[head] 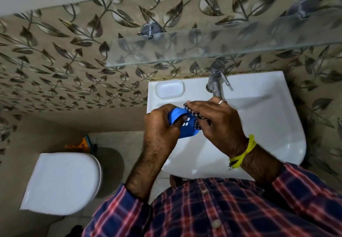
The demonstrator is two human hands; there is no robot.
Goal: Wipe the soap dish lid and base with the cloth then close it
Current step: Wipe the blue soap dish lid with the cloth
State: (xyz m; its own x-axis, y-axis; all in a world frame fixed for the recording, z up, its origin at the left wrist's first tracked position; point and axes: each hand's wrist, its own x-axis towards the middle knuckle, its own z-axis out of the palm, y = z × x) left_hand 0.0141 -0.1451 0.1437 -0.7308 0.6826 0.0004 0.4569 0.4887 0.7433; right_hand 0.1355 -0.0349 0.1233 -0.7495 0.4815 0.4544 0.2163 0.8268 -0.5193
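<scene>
White basin (259, 118) backdrop, left hand (161, 125) gripping blue soap dish part (182, 123) tilted, w/ right hand (214, 123) pinching checked cloth (194, 115) against it

The blue soap dish (185, 125) looks like smooth plastic with a dull sheen, small slots cut through it. Against it sits a woven checked cloth (196, 118), soft and matt. The white sink (268, 118) is glossy ceramic, catching highlights, and the tap (215, 81) is brushed, spotted metal. Above runs a clear glass shelf (222, 49) before matt leaf-patterned wall tiles (55, 60).
</scene>
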